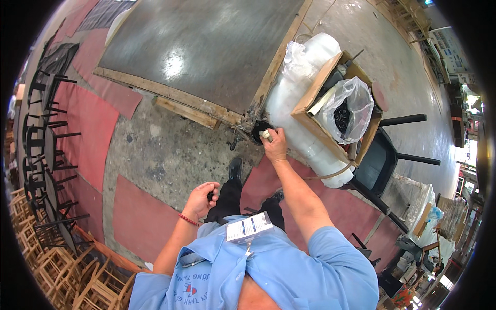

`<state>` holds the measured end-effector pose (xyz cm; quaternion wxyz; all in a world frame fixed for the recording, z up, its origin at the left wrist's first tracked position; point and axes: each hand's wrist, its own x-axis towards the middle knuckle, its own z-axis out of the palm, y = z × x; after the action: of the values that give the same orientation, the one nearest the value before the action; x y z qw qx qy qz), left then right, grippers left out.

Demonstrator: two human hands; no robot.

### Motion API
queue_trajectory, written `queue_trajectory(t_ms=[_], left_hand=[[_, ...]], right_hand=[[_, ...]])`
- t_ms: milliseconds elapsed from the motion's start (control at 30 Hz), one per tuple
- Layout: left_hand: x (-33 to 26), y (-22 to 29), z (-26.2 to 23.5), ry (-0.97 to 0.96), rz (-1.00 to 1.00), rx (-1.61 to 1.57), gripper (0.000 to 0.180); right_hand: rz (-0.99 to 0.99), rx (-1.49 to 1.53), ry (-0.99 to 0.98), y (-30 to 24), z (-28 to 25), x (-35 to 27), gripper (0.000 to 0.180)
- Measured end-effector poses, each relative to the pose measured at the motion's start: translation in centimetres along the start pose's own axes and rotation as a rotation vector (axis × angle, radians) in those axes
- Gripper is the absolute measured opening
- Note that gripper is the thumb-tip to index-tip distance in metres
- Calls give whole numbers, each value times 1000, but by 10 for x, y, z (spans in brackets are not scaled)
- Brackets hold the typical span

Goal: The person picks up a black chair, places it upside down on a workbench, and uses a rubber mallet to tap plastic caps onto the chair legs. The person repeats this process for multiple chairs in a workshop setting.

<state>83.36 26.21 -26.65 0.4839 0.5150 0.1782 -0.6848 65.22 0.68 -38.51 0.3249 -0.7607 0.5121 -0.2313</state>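
Note:
My right hand (pixel 276 145) reaches forward to the near corner of a dark-topped table (pixel 201 41) with a wooden edge. Its fingers are closed round a small whitish stub (pixel 265 135), whose kind I cannot make out. Just beyond those fingers is a round black container (pixel 261 126) at the table corner; whether the stub touches it is hard to see. My left hand (pixel 201 200), lower and nearer my body, has its fingers curled round a small black thing (pixel 210 196), mostly hidden in the grip. A red bead bracelet circles the left wrist.
Right of the table lies a long plastic-wrapped white roll (pixel 299 98). A cardboard box (pixel 305 108) holding a clear bag (pixel 351 111) of black pieces sits on a black chair (pixel 374 160). Black chairs (pixel 51 139) and wooden frames (pixel 88 279) line the left. Red mats (pixel 139 217) cover parts of the floor.

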Motion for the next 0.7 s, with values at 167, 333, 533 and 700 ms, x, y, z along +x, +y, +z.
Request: queue_trajectory(t_ms=[167, 333, 533, 700], left_hand=[[2, 6, 0, -10, 3, 30, 16], [1, 7, 0, -24, 3, 36, 16], [-3, 10, 0, -38, 23, 33, 16], [-6, 12, -7, -37, 27, 28, 16]], right_hand=[[13, -49, -13, 1, 4, 0, 29], [2, -64, 3, 3, 8, 1, 31], [20, -58, 11, -2, 5, 1, 30], [40, 152, 159, -6, -6, -7, 25]])
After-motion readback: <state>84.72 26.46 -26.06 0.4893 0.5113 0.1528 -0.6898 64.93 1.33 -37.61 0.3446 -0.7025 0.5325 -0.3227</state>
